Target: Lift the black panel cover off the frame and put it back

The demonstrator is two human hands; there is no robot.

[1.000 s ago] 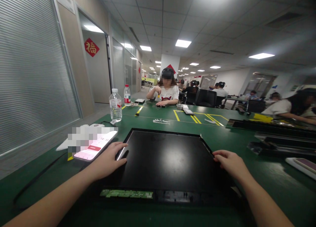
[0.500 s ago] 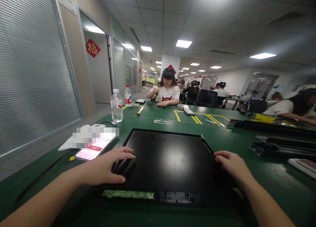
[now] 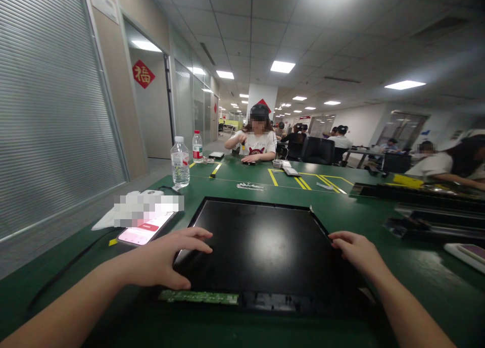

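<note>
A black LCD screen panel point(image 3: 250, 242) lies flat on the green table in front of me, in a thin black frame. Along its near edge runs a green circuit board point(image 3: 200, 298). My left hand point(image 3: 166, 259) is over the panel's left edge with fingers and thumb spread; the thumb tip is close to the circuit board. Whether its fingertips touch the screen, I cannot tell. At the panel's right edge, my right hand point(image 3: 354, 249) pinches the frame between thumb and fingers, with the lower fingers curled in.
Left of the panel lies a lit phone point(image 3: 142, 232) by white tissue and a black cable. Two bottles, the nearer clear one point(image 3: 180, 163), stand behind. Black strips point(image 3: 435, 224) and a white phone lie at right. Opposite sits a person point(image 3: 258, 141) holding a tool.
My left hand has spread wider: its thumb has come down toward the circuit board and its fingers reach slightly further right. My right hand stays at the right edge.
</note>
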